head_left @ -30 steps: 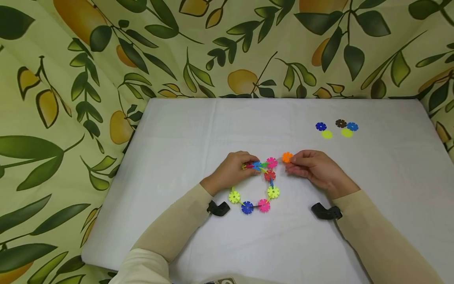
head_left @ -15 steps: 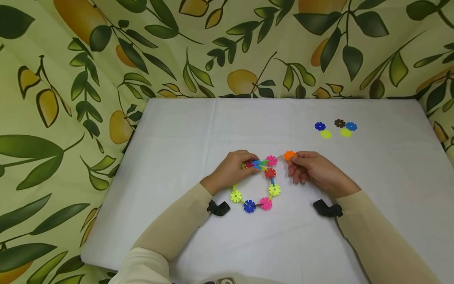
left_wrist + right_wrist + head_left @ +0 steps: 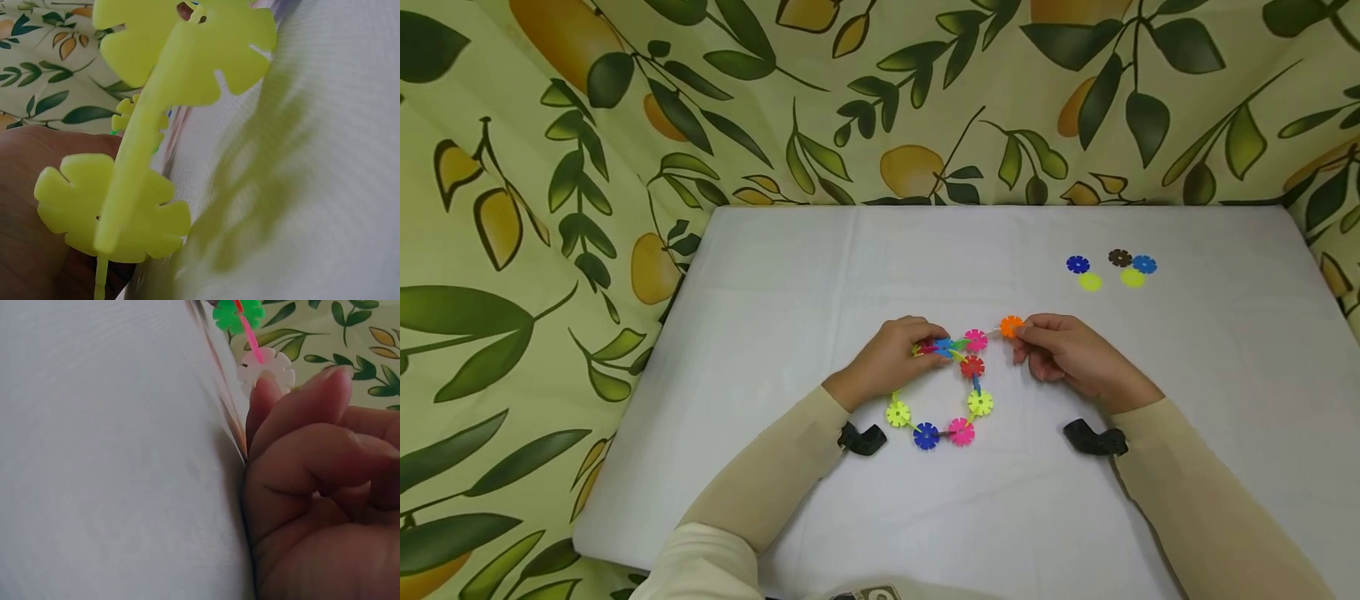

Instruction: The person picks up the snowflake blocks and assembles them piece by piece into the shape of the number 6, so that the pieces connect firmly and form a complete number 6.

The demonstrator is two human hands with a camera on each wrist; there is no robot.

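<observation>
Both hands are down on the white table (image 3: 790, 275), working a ring of plastic snowflake discs (image 3: 951, 387) that lies flat near the middle of the cloth. The left hand (image 3: 891, 360) sits on the ring's upper left part, fingers curled over the cluster of blue, green and pink pieces there, gripping it. Just right of the ring, the right hand (image 3: 1063, 354) pinches an orange disc (image 3: 1011, 326) at its fingertips, holding it beside the ring's top pink disc (image 3: 975, 340); a thin pale piece seems to bridge the two, though whether orange and pink are actually joined is too small to tell. The hands are apart, one on each side of the ring's top. Going down the ring: a red disc (image 3: 972, 366), a yellow-green one (image 3: 978, 403), pink and blue at the bottom, another yellow-green on the left. The left wrist view is filled by yellow-green discs (image 3: 112, 209) on edge against the palm; the right wrist view shows curled fingers (image 3: 312, 450) and a pale disc (image 3: 265, 367) past them. Well beyond the ring, toward the table's far right, five loose discs (image 3: 1112, 268) lie together: two blue, two yellow, one brown. A leaf-and-lemon print curtain (image 3: 550, 167) hangs behind the table.
</observation>
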